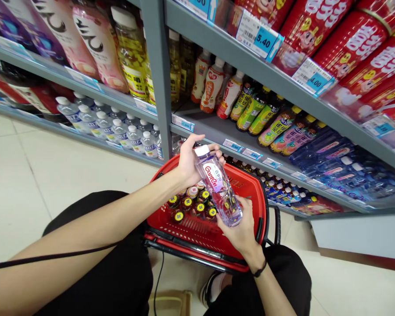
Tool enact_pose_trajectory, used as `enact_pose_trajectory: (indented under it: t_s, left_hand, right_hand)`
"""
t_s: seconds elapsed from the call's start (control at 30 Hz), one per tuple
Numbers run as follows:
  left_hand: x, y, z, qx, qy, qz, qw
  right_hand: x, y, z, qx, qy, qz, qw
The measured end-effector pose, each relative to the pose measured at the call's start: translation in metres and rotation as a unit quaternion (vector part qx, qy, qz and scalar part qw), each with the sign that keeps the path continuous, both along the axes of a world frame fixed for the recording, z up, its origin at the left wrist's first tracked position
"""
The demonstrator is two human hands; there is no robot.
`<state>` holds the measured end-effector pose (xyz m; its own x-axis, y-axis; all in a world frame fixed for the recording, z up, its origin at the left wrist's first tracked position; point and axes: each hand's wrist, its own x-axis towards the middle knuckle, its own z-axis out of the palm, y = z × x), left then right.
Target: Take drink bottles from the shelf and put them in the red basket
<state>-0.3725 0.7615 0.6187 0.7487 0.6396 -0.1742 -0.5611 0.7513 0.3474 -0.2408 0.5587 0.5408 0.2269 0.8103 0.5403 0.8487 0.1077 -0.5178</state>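
A clear water bottle [219,186] with a white cap and a red-lettered label is tilted above a red shopping basket [255,193]. My left hand [191,162] is wrapped round its upper part, just below the cap. Near the bottle's base, my right hand [242,228] grips it from the other side. Inside the basket stand several dark bottles [187,203] with yellow caps, and a few lighter caps behind them. The held bottle hides part of the basket's contents.
Shelves [213,127] with bottled drinks [213,85] rise beyond the basket. Red cans [352,44] fill the upper right shelf. Small water bottles [102,125] line the lower left shelf. A black cable [52,256] crosses my left forearm.
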Motion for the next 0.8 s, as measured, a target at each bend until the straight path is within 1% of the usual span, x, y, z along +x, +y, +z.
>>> enact_pose_trajectory:
  t_s: [0.2,0.4,0.5,0.7,0.8]
  left_hand:
    - [0.001,0.000,-0.002,0.021,0.003,-0.002,1.000]
    - [0.004,-0.005,-0.007,0.061,0.009,-0.014,0.998]
    - [0.005,-0.007,-0.008,0.070,0.009,-0.016,0.997]
    - [0.006,-0.006,-0.003,0.046,-0.016,-0.011,0.999]
    - [0.005,-0.006,0.000,0.042,-0.033,-0.009,0.999]
  right_hand:
    - [0.002,0.000,-0.003,-0.009,-0.015,0.006,1.000]
    - [0.000,0.000,-0.009,-0.062,-0.010,0.019,0.998]
    - [0.002,-0.001,-0.010,-0.073,-0.025,0.025,0.997]
    - [0.024,-0.002,-0.002,-0.069,-0.031,0.037,0.996]
    - [0.037,-0.003,0.004,-0.059,-0.023,0.028,0.998]
